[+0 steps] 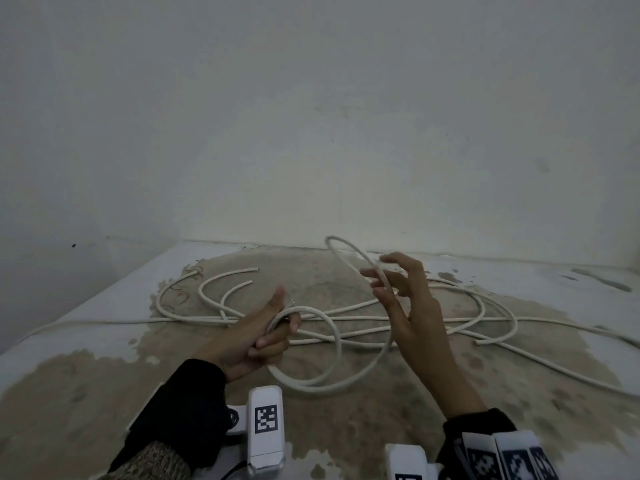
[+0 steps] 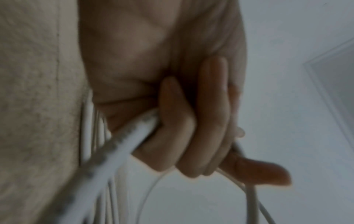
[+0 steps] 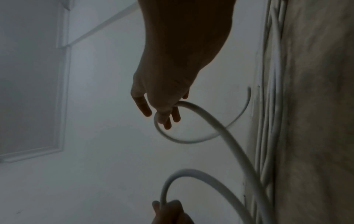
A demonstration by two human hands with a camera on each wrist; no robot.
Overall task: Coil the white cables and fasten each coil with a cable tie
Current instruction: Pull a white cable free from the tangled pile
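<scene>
My left hand grips a white cable where its loops gather, fingers curled round the strands. From that hand two loops hang down toward the table. The larger loop rises to my right hand, which is raised above the table with its fingers spread and nearly straight. The cable lies hooked over those fingers and arcs on past them. In the right wrist view my left hand shows at the bottom, holding a loop. No cable tie is in view.
More white cable lies tangled in long curves across the worn brown and white table, with loose ends at the back left. A plain wall stands close behind the table. The table's edge runs along the left.
</scene>
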